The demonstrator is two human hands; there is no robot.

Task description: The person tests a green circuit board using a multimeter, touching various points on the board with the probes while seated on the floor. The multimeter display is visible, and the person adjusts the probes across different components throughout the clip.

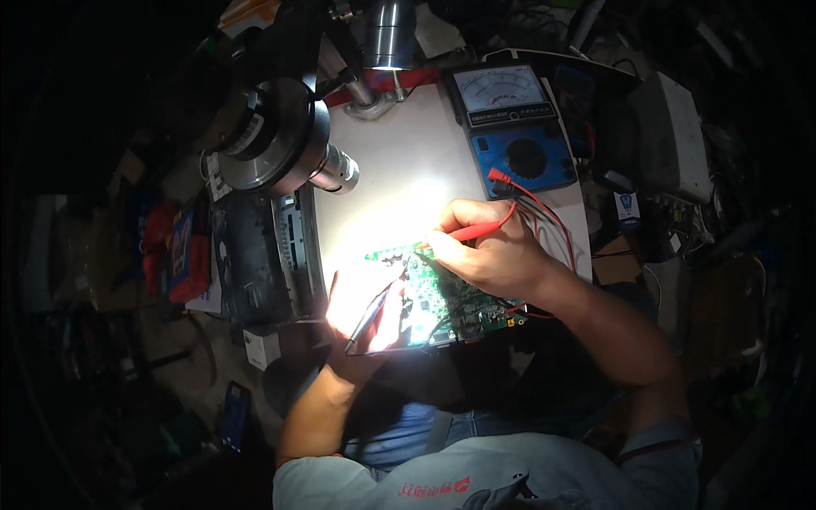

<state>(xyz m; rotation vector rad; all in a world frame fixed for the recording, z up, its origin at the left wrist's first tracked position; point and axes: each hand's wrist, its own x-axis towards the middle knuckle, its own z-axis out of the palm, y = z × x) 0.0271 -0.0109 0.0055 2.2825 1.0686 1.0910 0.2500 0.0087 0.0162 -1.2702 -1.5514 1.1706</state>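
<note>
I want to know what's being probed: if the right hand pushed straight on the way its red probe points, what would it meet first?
Probably the green circuit board: the right hand aims the red probe left and slightly down, its tip already at the board's upper edge. Depth is hard to judge.

The circuit board (442, 297) lies on the surface (399, 178) at its near edge — the meter (510, 127) stands behind it to the right, the lamp (280, 140) behind-left.

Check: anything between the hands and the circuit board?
Nothing visible. The right hand rests on the green board, pressing a red probe to it. The left hand holds a dark probe at the board's left edge.
</note>
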